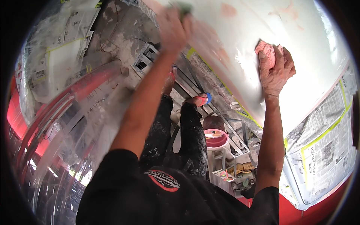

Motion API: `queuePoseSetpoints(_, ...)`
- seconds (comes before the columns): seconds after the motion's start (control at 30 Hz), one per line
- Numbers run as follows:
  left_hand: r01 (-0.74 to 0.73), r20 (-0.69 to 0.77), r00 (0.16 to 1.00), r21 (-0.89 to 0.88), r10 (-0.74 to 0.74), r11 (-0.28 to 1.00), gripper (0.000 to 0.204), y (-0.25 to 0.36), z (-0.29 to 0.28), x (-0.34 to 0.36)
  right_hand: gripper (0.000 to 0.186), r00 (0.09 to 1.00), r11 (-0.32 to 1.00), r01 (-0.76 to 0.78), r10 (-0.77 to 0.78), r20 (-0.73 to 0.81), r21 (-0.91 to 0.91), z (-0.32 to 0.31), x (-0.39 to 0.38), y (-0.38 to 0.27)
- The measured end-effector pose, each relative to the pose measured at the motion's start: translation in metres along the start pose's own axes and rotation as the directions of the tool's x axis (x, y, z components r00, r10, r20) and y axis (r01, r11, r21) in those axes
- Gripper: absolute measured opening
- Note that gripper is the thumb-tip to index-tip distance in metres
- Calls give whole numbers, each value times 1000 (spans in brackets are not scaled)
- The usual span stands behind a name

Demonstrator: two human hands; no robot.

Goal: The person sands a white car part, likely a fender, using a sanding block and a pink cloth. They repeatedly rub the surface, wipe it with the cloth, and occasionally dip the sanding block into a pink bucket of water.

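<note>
A large white panel (240, 41) with pinkish patches, apparently part of a vehicle body, fills the upper right. On its upper left part, my left hand (173, 33) is blurred by motion. Its fingers are closed around a dark green pad (184, 7), whose exact kind the blur hides. Farther right, my right hand (276, 73) grips a crumpled pink cloth (265, 48) and presses it to the panel. Both forearms reach up from the lower edge, well apart.
Newspaper (328, 150) held by yellow-green tape (326, 131) covers the surface at right. Below the panel are a pink-rimmed bucket (216, 139) and a metal frame (234, 133) near my feet. Plastic sheeting (30, 97) and a red curved body part (93, 78) stand at left.
</note>
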State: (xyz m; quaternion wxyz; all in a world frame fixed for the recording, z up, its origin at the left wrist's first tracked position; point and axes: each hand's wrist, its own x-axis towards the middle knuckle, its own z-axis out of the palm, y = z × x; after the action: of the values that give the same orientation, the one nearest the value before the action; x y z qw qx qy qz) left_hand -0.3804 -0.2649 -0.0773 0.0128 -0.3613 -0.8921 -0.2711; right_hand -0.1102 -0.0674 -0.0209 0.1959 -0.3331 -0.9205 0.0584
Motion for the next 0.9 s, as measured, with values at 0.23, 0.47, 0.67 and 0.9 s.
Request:
queuePoseSetpoints(0.23,-157,-135,981,-144,137,977,56,55,4,-71,54,999,1000,-17,17,42,6,-4,-2,-1)
queuePoseSetpoints(0.47,107,-169,981,51,-97,993,51,-54,4,50,54,999,1000,13,-13,48,8,-1,2,-3)
queuePoseSetpoints(0.67,-32,-183,983,-173,0,984,58,34,9,-47,55,998,999,4,-2,61,-35,-3,-1,1)
queuePoseSetpoints(0.9,349,61,937,-244,-345,905,38,-103,9,82,54,997,999,31,-30,67,-23,2,2,-2)
